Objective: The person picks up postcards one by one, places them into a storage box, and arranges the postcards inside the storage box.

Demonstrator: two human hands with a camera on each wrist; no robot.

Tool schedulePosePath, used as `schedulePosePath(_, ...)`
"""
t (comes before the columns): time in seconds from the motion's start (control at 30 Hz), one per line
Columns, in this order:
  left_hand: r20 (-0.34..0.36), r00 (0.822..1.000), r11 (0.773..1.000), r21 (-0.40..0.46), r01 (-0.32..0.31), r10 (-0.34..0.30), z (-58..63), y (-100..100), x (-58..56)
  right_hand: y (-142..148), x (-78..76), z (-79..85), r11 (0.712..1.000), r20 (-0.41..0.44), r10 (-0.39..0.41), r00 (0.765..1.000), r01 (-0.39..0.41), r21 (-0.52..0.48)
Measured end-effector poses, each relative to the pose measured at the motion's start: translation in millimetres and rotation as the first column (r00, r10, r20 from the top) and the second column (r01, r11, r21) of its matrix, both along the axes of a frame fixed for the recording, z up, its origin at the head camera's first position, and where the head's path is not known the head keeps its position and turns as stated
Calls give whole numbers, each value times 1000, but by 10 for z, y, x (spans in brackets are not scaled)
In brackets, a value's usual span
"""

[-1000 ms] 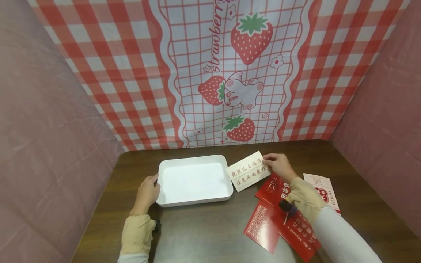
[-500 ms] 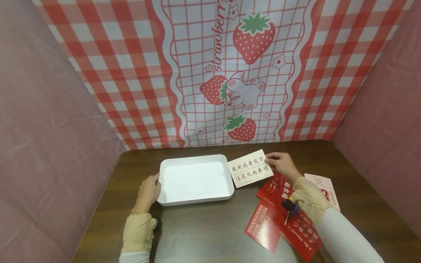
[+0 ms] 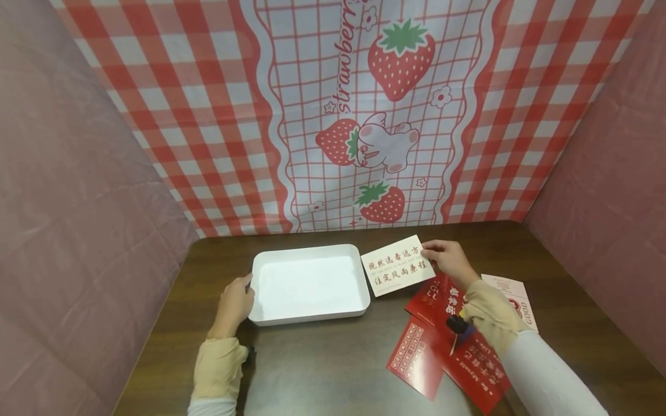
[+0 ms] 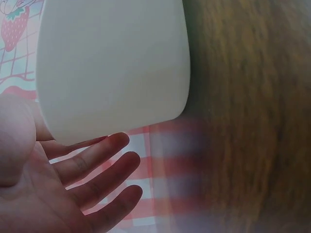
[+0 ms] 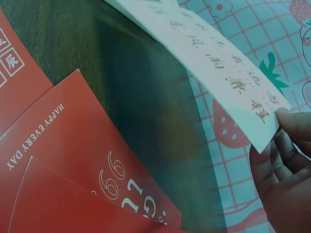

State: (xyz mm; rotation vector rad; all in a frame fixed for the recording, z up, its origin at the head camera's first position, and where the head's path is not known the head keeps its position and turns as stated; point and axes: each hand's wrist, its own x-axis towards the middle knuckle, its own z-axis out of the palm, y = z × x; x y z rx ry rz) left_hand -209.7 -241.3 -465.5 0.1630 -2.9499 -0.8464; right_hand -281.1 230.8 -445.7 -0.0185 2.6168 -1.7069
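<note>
Between thumb and fingers my right hand (image 3: pixel 448 260) pinches the right end of a cream card (image 3: pixel 398 267) printed with reddish characters. The card slants upward to the right, its left end close by the right rim of a white tray (image 3: pixel 311 318). In the right wrist view the thumb lies on the face of the card (image 5: pixel 214 63), the fingers behind. At the left side of the tray, my left hand (image 3: pixel 235 305) holds the rim. The left wrist view shows the thumb and index finger at the edge of the tray (image 4: pixel 116 63), the other fingers of the hand (image 4: pixel 63 179) spread below.
Several red cards (image 3: pixel 416 358) overlap on the brown table (image 3: pixel 312 375), partly under my right forearm. A white card reading GOOD (image 3: pixel 507 289) lies right of them. A strawberry-print cloth (image 3: pixel 385 115) hangs behind the table, with pink cloth (image 3: pixel 603 173) at the sides.
The cream card and my right hand have shifted slightly right and up, away from the tray. My left hand stays at the tray.
</note>
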Motion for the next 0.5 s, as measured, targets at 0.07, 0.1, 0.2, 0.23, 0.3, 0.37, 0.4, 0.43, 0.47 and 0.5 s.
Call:
schedulePosePath(0.07, 7, 1000, 1000, 1, -2, 2, -5, -3, 4, -4, 5, 1, 1000, 6, -4, 1000, 4, -6)
schedulePosePath(0.1, 11, 1000, 1000, 2, -4, 4, -6, -2, 7, -6, 8, 2, 1000, 8, -8, 1000, 8, -6)
schedulePosePath(0.2, 16, 1000, 1000, 0, -2, 2, -18, -2, 8, -10, 10, 1, 1000, 7, -14, 1000, 14, -9)
schedulePosePath(0.23, 17, 1000, 1000, -1, -2, 2, -21, -1, 8, -11, 11, 4, 1000, 9, -17, 1000, 17, -8)
schedulePosePath(0.3, 13, 1000, 1000, -3, 0, 1, -20, 4, 6, -15, 12, 12, 1000, 8, -17, 1000, 17, -7)
schedulePosePath(0.37, 8, 1000, 1000, -4, 0, 0, -17, 7, 4, -19, 14, 25, 1000, 13, -14, 1000, 15, -13)
schedulePosePath(0.4, 8, 1000, 1000, -3, 0, 0, -12, 8, 2, -23, 19, 35, 1000, 16, -14, 1000, 14, -14)
schedulePosePath(0.43, 10, 1000, 1000, -2, -1, 1, -10, 8, -1, -27, 24, 45, 1000, 19, -11, 1000, 11, -14)
schedulePosePath(0.47, 10, 1000, 1000, -4, -1, 1, -7, 8, -5, -33, 28, 54, 1000, 23, -9, 1000, 9, -23)
schedulePosePath(0.5, 11, 1000, 1000, -4, 0, 0, -4, 8, -7, -39, 32, 59, 999, 28, -7, 1000, 8, -34)
